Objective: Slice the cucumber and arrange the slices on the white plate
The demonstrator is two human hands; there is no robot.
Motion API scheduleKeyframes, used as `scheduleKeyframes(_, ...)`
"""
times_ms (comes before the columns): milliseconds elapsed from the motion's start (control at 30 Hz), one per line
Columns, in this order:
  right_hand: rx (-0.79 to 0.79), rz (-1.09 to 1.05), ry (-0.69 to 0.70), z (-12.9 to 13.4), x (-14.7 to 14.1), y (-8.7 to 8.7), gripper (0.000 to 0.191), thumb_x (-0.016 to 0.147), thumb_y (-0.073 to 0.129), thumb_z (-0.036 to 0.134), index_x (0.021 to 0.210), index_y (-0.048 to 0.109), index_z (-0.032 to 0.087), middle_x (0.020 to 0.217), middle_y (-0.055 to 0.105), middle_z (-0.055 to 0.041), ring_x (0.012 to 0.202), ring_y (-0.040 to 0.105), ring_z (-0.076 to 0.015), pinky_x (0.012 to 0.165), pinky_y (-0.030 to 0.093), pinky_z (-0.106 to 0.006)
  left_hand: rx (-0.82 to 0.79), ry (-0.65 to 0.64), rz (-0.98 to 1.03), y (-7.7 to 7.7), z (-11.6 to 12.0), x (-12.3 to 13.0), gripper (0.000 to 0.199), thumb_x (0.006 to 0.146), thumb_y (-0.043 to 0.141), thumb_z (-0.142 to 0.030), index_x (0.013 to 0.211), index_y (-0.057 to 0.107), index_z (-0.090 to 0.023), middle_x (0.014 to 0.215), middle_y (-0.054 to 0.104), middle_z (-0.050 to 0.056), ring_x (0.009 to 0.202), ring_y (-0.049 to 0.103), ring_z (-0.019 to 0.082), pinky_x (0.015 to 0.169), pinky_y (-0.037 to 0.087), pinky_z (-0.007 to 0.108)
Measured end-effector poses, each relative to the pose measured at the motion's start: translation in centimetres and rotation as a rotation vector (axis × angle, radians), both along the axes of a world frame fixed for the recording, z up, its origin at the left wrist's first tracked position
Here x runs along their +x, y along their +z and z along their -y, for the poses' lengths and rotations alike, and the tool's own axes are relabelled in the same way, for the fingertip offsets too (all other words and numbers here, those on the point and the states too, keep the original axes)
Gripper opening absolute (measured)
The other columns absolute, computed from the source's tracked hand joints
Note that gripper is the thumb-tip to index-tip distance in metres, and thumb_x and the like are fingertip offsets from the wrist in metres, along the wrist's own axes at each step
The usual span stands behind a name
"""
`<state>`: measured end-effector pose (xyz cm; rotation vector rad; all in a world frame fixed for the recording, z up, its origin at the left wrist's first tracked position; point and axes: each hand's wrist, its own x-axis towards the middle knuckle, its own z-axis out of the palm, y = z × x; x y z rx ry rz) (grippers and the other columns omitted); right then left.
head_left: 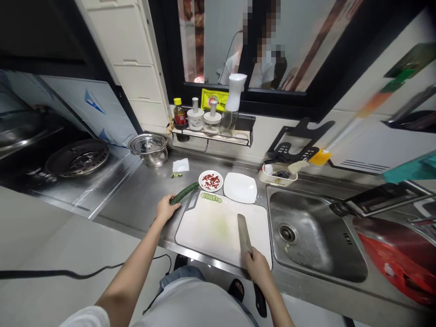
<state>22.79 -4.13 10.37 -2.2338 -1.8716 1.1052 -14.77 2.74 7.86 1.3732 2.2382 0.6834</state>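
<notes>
My left hand (165, 207) is closed round the near end of a dark green cucumber (185, 193), left of the white cutting board (197, 227). The cucumber's far end points towards a round plate (200, 179) of chopped red pieces. In my right hand (258, 265) is a kitchen knife (243, 229), gripped where the broad blade meets its black handle. Its blade lies over the right part of the board, tip pointing away from me. A row of thin cucumber slices (211, 197) rests at the board's far left edge. Behind the board sits a white square plate (240, 187).
Right of the board is a steel sink (313, 240), with a tray of small items (278, 179) behind it. A lidded steel pot (150, 150) and a white tissue (180, 165) stand back left. Seasoning jars (211, 122) fill the wall shelf. A red bag (391, 268) lies far right.
</notes>
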Motion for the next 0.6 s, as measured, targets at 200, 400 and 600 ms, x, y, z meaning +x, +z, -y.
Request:
scheduleKeyframes(200,-0.021,0.015,0.009,0.0,0.3,-0.2,0.031,0.092,0.034,0.024,0.097,0.063,0.015,0.089,0.07,-0.0091,0.079,0.063,-0.0157,0.062,0.037,-0.02,-0.109,0.08,-0.08,-0.9,-1.7,-1.2,0.04,0.072,0.068,-0.034,0.111,0.063,-0.025,0.11,0.068,0.005,0.1,0.062,0.021,0.08,0.044,0.026)
scheduleKeyframes(400,-0.037,0.033,0.013,0.1,0.3,-0.2,0.032,0.092,0.032,0.023,0.099,0.063,0.015,0.087,0.07,-0.009,0.079,0.063,-0.0161,0.062,0.037,-0.021,-0.168,0.102,-0.114,-2.2,-2.0,-0.9,0.041,0.074,0.067,-0.037,0.112,0.062,-0.024,0.113,0.068,0.008,0.103,0.062,0.022,0.078,0.044,0.026)
scheduleKeyframes(600,-0.024,0.029,0.025,0.1,0.0,-0.2,0.031,0.092,0.033,0.022,0.095,0.063,0.015,0.087,0.07,-0.0091,0.078,0.062,-0.0158,0.062,0.037,-0.02,-0.165,0.088,-0.154,-2.6,-2.1,-0.4,0.042,0.075,0.066,-0.041,0.112,0.061,-0.024,0.113,0.067,0.008,0.104,0.062,0.022,0.078,0.043,0.026)
